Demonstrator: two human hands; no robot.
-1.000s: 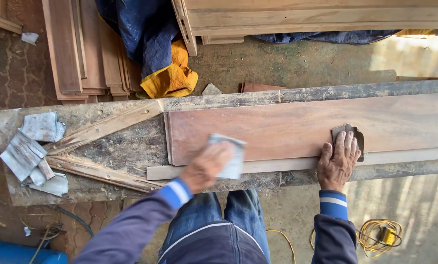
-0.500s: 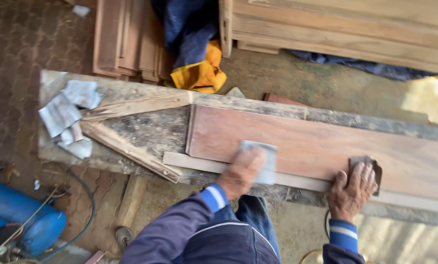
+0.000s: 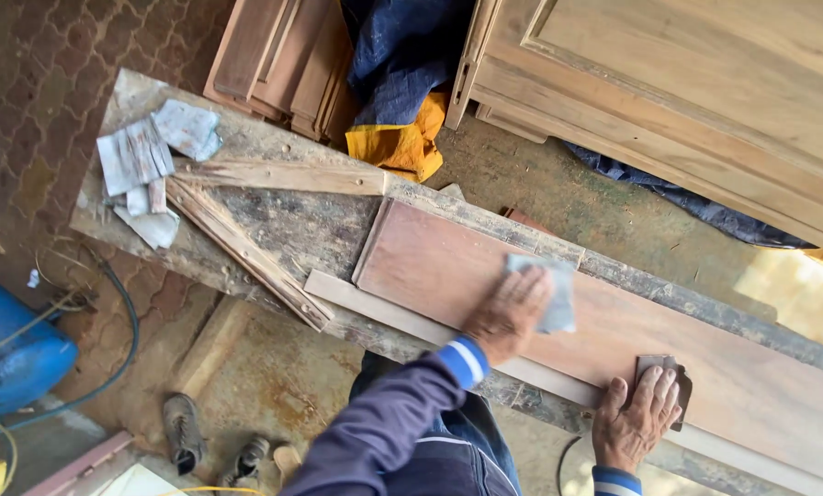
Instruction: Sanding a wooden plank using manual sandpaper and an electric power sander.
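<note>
Reddish plank (image 3: 705, 349): my left hand (image 3: 508, 312), pressing grey sandpaper (image 3: 549, 289), has slid toward nine o'clock; right hand (image 3: 636, 422) stays flat, clutching a dark pad (image 3: 673, 372).

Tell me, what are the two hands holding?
The left hand presses flat on a grey sheet of sandpaper, covering its near part, on the reddish board. The right hand rests on a small dark block.

The reddish wooden board (image 3: 614, 340) looks smooth and matt, its grain faint. The workbench (image 3: 274, 225) beneath is rough, weathered wood, grey and crusted. The sheet of sandpaper (image 3: 549, 289) under the left hand (image 3: 508, 312) looks like pale, dull paper; worn sheets (image 3: 150, 161) lie crumpled. The pale door (image 3: 705, 92) is bare, unfinished wood, and the tank (image 3: 12, 354) looks like smooth blue metal.
</note>
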